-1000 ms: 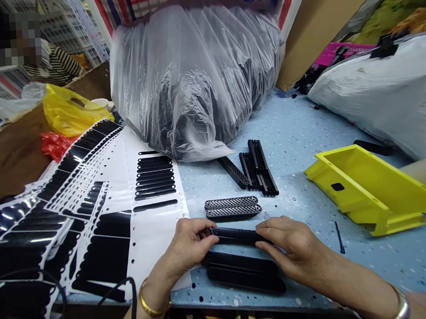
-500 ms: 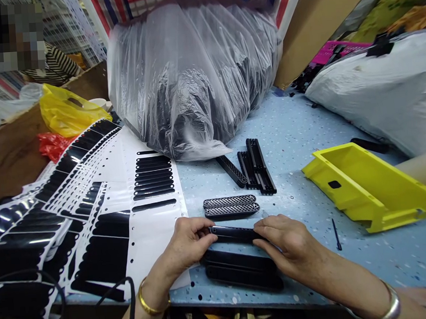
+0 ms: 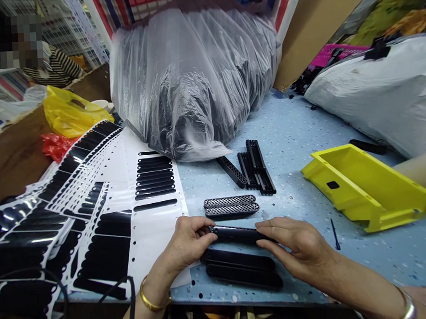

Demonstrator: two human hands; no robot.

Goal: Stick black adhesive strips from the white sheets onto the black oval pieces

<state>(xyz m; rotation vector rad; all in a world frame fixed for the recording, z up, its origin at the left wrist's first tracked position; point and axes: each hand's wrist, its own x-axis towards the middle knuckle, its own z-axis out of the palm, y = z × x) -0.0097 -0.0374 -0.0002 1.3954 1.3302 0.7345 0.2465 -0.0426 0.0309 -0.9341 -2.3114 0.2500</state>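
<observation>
Between my two hands is a long, narrow black plastic piece (image 3: 235,233) with rounded ends and a glossy top. My left hand (image 3: 189,243) pinches its left end between thumb and fingers. The right end sits between the thumb and fingers of my right hand (image 3: 293,241), which are closed on it. Just below lie two more smooth black pieces (image 3: 241,268), side by side on the blue speckled table (image 3: 300,289). Above the hands, two black pieces with a lattice-patterned face (image 3: 230,205) lie parallel. Further back are several dark ribbed pieces (image 3: 256,166).
Sheets of black strip stickers (image 3: 152,177) spread over the left side. A large clear bag (image 3: 193,74) of dark items stands at the back. To the right are a yellow bin (image 3: 366,188), a thin black stick (image 3: 335,234) and a white sack (image 3: 378,87). A person (image 3: 54,65) sits far left.
My right hand has slid slightly to the right along the black piece. My left hand keeps its pinch in the same place. The view has shifted a little.
</observation>
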